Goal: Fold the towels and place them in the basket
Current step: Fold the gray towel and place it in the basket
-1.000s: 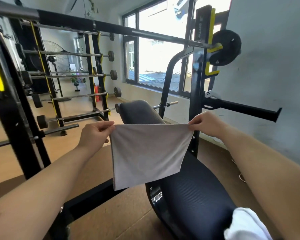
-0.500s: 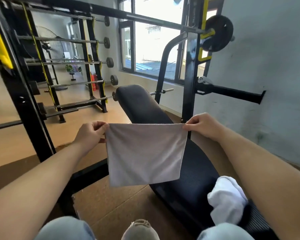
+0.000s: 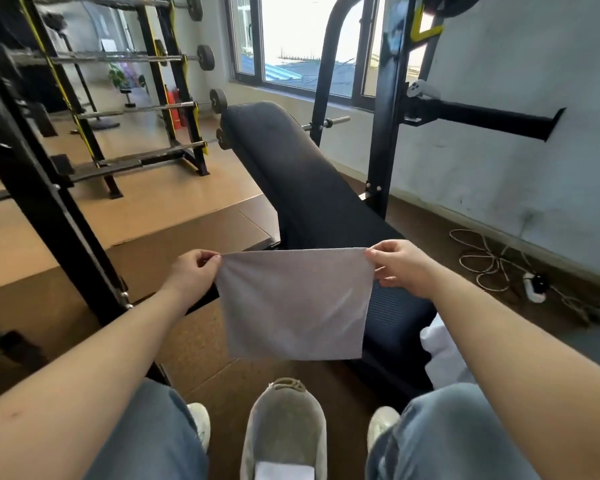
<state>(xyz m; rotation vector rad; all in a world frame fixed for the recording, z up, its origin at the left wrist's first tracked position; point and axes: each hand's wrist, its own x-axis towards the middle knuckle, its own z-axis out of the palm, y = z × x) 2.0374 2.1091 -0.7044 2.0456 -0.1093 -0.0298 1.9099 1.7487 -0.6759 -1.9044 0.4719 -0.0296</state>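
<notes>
A forearm [image 3: 506,344] half hides one white towel [image 3: 439,351] on the bench [image 3: 309,188]; one basket [image 3: 283,427] is cut off below. Left hand [image 3: 191,275] and right hand [image 3: 399,268] pinch the top corners of one grey towel [image 3: 295,306].

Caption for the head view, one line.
Left hand and right hand pinch top corners of the grey towel near the black bench.

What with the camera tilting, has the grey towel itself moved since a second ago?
Yes: the grey towel has dropped along the bench, from its backrest to its seat.
</notes>
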